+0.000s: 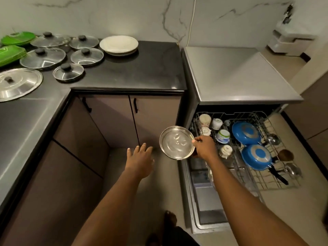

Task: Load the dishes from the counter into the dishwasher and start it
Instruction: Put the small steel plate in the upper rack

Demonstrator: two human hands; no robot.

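My right hand (204,147) pinches the rim of a small round steel plate (175,142), held in the air just left of the open dishwasher (230,82). The pulled-out wire rack (276,181) holds several cups, two blue pans (246,133) and ladles. My left hand (140,160) hangs open and holds nothing, in front of the cabinet doors. On the black counter (142,71) lie several glass lids (87,56), a steel lid (16,84), stacked white plates (118,45) and green plates (16,39).
The dishwasher door (204,197) lies open low on the right, under the rack. Brown cabinet doors (154,118) stand ahead and at the left. My foot (170,219) is on the floor beside the door. A white appliance (287,39) sits at the far right.
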